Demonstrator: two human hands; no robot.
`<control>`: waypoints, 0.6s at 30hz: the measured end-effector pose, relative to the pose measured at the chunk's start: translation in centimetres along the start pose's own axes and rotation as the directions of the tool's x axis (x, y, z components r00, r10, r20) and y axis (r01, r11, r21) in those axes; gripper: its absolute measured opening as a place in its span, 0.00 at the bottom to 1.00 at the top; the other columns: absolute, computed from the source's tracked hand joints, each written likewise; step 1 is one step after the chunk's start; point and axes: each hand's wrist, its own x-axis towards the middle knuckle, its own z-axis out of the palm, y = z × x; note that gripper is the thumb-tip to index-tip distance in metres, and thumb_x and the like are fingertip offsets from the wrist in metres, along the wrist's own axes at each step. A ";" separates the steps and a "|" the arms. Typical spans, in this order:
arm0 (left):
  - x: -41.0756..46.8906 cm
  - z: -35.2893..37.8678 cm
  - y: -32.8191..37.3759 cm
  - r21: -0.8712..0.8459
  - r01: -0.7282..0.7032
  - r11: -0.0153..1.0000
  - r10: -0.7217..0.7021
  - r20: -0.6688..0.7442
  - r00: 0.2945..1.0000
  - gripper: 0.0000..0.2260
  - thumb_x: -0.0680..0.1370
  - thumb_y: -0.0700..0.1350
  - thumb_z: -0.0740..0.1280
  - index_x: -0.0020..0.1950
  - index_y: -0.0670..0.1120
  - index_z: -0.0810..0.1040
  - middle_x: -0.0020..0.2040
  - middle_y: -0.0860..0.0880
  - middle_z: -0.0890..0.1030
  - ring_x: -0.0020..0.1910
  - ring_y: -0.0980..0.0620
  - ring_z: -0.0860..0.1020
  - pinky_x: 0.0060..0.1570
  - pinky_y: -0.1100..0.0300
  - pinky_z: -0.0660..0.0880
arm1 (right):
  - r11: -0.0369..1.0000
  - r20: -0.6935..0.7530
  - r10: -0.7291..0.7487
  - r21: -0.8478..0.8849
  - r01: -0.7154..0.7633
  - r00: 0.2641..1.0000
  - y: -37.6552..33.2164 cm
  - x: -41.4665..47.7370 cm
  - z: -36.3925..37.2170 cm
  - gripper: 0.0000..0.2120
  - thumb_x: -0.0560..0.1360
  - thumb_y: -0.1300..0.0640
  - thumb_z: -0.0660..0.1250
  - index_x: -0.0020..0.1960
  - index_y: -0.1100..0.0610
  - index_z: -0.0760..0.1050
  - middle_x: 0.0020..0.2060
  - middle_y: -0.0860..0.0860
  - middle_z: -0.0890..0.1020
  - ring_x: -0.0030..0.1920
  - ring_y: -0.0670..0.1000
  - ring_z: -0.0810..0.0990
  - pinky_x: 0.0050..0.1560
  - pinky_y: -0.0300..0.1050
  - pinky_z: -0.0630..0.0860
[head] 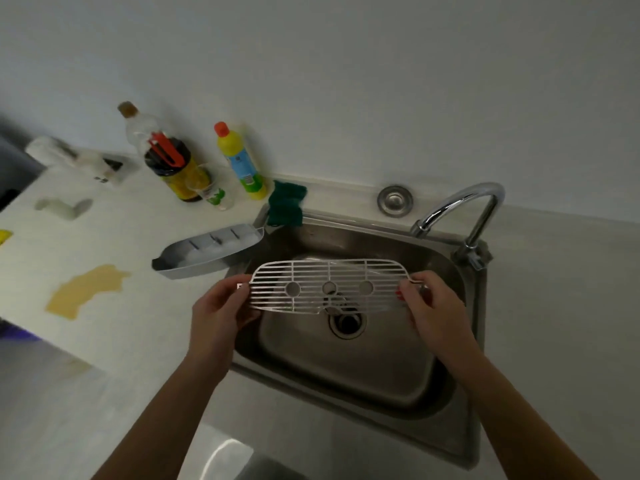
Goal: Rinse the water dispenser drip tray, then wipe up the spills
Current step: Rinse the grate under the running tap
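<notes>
Two hands on one grille (329, 287): left hand (221, 306) pinching its left end, right hand (427, 306) pinching its right end, fingers (403, 294) of both closed on the edges. Held flat above the sink (346, 375), over the drain (347, 322), clear of the basin floor.

Tray base (207, 251): one, parked on the surface (104, 323) at the sink's left rim, one end overhanging the basin. Separated from grille, so disassembly done.

Tap (460, 209): one, spout not over the grille; no running water visible. Rinse judged not yet started, or at most barely begun. Wet or dry state of the parts impossible to tell.

Spills: one brown patch (86, 291) on the surface, one pale patch (64, 206) further back. Both unwiped.

Remaining, by estimate: rinse grille, rinse base, reassemble, wipe both patches.

Count of other items:
- green cloth (286, 204): one, draped on the sink's back-left corner; probable wiping tool.
- bottles: three, namely clear (138, 129), dark (176, 171), yellow (242, 164).
- cup (211, 192): one.
- strainer plug (394, 199): one, behind the sink.
</notes>
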 end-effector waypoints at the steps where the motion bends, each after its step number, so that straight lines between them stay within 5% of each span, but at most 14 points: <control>1: -0.2 -0.3 -0.1 0.019 -0.013 1.000 0.013 0.001 1.000 0.09 0.84 0.42 0.65 0.57 0.51 0.85 0.53 0.50 0.87 0.53 0.51 0.86 0.51 0.54 0.84 | 1.000 -0.003 -0.007 0.013 0.007 1.000 0.0 0.0 0.3 0.02 0.82 0.48 0.66 0.50 0.42 0.76 0.38 0.43 0.84 0.33 0.43 0.82 0.31 0.33 0.77; 5: 0.6 -0.9 -2.3 0.188 0.065 0.980 -0.071 0.027 0.997 0.07 0.84 0.40 0.66 0.57 0.47 0.84 0.52 0.47 0.86 0.53 0.47 0.85 0.55 0.47 0.84 | 0.989 0.055 0.005 -0.146 0.003 0.998 0.5 0.4 3.2 0.03 0.83 0.52 0.65 0.56 0.46 0.74 0.42 0.48 0.83 0.38 0.45 0.82 0.42 0.43 0.78; 10: 4.6 -4.6 -3.8 0.214 0.062 0.975 -0.069 0.025 0.997 0.06 0.82 0.44 0.69 0.59 0.51 0.82 0.52 0.50 0.85 0.53 0.48 0.85 0.47 0.58 0.83 | 0.975 0.289 0.073 -0.224 -0.007 0.954 -0.9 1.9 7.1 0.21 0.76 0.49 0.75 0.63 0.42 0.70 0.49 0.37 0.80 0.47 0.31 0.80 0.38 0.27 0.74; 14: 9.2 -9.8 -4.0 0.386 -0.064 0.920 -0.006 0.176 0.984 0.23 0.73 0.48 0.80 0.64 0.57 0.75 0.54 0.58 0.81 0.50 0.56 0.82 0.44 0.66 0.79 | 0.955 0.348 0.064 -0.293 0.043 0.935 -5.2 5.1 12.0 0.24 0.74 0.47 0.77 0.65 0.42 0.69 0.50 0.40 0.82 0.47 0.37 0.82 0.36 0.31 0.77; 18: 15.5 -15.5 -5.0 0.458 -0.170 0.872 0.126 0.125 0.984 0.27 0.71 0.45 0.82 0.67 0.50 0.77 0.55 0.54 0.82 0.46 0.55 0.82 0.44 0.65 0.78 | 0.920 0.386 -0.001 -0.362 0.152 0.923 -9.4 9.4 19.1 0.22 0.75 0.47 0.76 0.65 0.44 0.72 0.51 0.42 0.83 0.47 0.39 0.82 0.46 0.35 0.77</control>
